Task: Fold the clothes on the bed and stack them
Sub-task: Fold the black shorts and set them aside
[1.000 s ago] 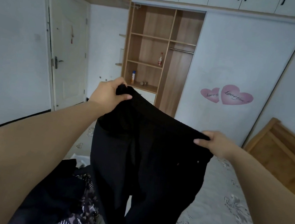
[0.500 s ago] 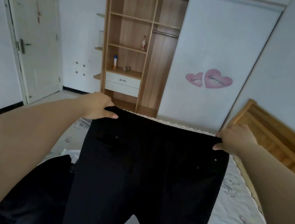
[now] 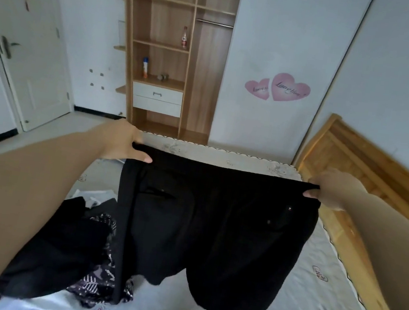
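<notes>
A pair of black trousers (image 3: 214,224) hangs spread out by its waistband over the bed (image 3: 309,301). My left hand (image 3: 123,143) pinches the waistband's left end, and my right hand (image 3: 330,188) pinches the right end. The waistband is stretched nearly level between them, and the legs drape down onto the sheet. A heap of dark and patterned clothes (image 3: 74,249) lies on the bed's left side, partly hidden by my left arm and the trousers.
A wooden bed frame (image 3: 355,160) runs along the right edge. Beyond the bed's foot stand an open wooden wardrobe shelf (image 3: 166,44) with bottles and a white sliding door (image 3: 279,60) with pink hearts. A white room door (image 3: 28,51) is at the left.
Both hands have lowered the trousers toward the bed and drawn apart, pulling the waistband flat and level. The view has tilted downward.
</notes>
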